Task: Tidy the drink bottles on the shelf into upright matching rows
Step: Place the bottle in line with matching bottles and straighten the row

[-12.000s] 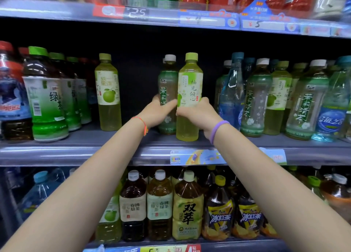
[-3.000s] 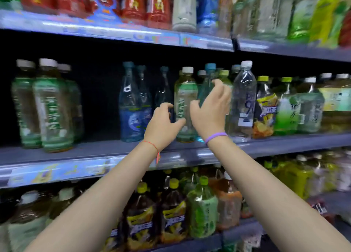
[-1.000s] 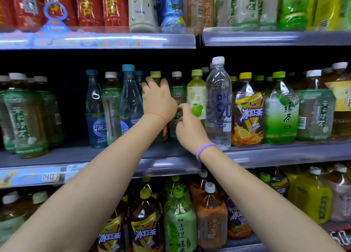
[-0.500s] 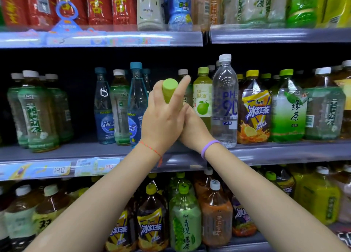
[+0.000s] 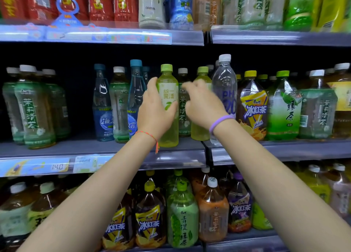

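The left hand (image 5: pixel 154 111) grips the yellow-green apple drink bottle (image 5: pixel 168 107) upright at the middle shelf's (image 5: pixel 106 147) front edge. Beside it the right hand (image 5: pixel 203 103) hovers, fingers loosely curled (blurred), holding nothing. Behind stand a jasmine tea bottle (image 5: pixel 183 101) and a clear water bottle (image 5: pixel 225 92).

You see bright, even light on the bottle fronts, while the shelf (image 5: pixel 106 147) back stays dark. Your right hand (image 5: pixel 203 103) is motion-blurred, and the edges bend and soften.
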Motion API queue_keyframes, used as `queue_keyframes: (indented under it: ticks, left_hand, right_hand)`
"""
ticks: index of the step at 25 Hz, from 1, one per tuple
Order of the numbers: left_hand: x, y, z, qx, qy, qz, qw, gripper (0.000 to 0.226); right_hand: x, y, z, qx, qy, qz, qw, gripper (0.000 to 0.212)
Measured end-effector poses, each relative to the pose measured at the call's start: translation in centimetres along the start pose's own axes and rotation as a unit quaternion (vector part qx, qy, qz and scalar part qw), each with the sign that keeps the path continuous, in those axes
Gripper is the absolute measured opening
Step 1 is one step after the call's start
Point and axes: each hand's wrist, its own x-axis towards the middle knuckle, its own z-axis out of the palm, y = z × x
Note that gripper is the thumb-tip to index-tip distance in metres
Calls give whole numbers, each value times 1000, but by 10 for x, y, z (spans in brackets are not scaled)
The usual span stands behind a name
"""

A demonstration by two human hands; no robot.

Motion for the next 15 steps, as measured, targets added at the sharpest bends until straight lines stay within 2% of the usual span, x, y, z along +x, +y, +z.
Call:
queue_keyframes:
  ticks: [2, 7, 10, 13, 15]
  left_hand:
    - [0, 6, 1, 39, -4, 15, 999, 81]
    - [4, 11, 0, 126, -14, 83, 988, 78]
    - [6, 9, -2, 179, -14, 114, 977, 73]
    - [4, 0, -1, 233, 18, 152, 960, 67]
    - [4, -5, 0, 272, 44, 163, 947, 65]
  right_hand:
    - [11, -6, -6, -85, 58, 23, 994, 53]
    - [43, -11, -1, -153, -42, 132, 978, 68]
    - [50, -13, -1, -157, -55, 154, 974, 56]
    - [42, -12, -2, -167, 28, 96, 981, 38]
    - [34, -8, -4, -178, 97, 43, 978, 34]
